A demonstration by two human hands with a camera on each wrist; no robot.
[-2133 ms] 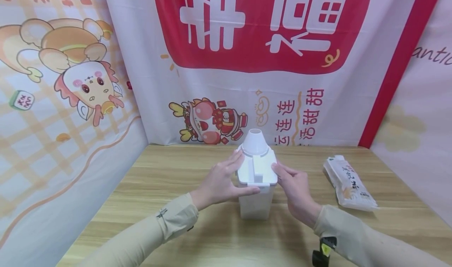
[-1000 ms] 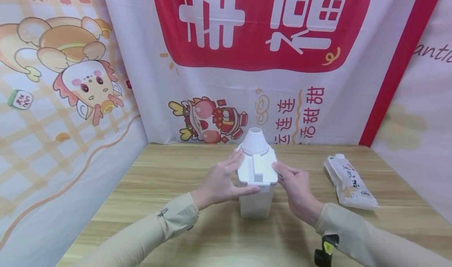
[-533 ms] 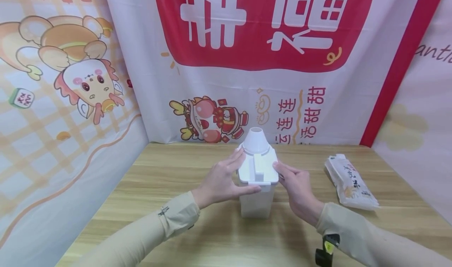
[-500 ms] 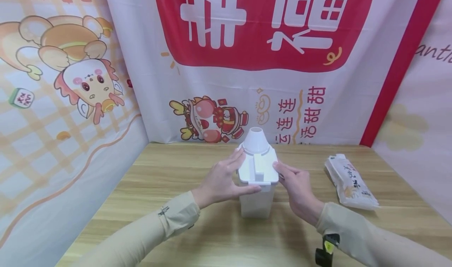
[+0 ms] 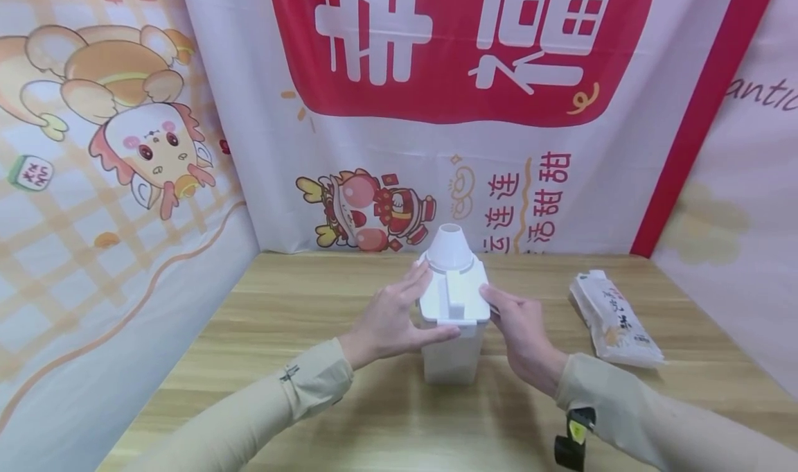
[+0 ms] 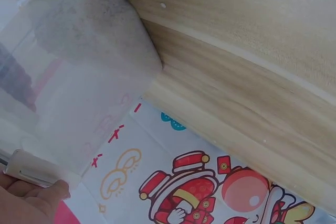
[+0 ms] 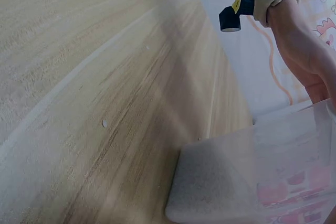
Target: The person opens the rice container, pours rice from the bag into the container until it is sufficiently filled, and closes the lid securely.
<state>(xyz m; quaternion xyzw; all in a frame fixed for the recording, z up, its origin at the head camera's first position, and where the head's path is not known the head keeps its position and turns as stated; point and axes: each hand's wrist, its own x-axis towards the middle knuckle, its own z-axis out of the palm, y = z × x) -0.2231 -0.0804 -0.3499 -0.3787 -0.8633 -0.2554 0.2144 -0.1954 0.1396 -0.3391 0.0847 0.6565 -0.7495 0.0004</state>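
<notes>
A tall translucent white storage container (image 5: 452,357) stands upright on the table, with a white lid (image 5: 461,295) and a cone-shaped cap (image 5: 450,249) on top. Grayish contents fill its lower part in both wrist views. My left hand (image 5: 389,319) grips the left side at lid height, its thumb across the front just under the lid's edge. In the left wrist view, fingertips hold a white side latch (image 6: 34,169). My right hand (image 5: 520,326) pinches the right edge of the lid; some of its fingers are hidden.
A clear-and-white printed plastic bag (image 5: 617,319) lies at the right of the wood-grain table (image 5: 299,382). A few small pale grains are scattered about, one grain (image 7: 104,123) near the container. Printed cloth (image 5: 349,146) hangs behind and at both sides.
</notes>
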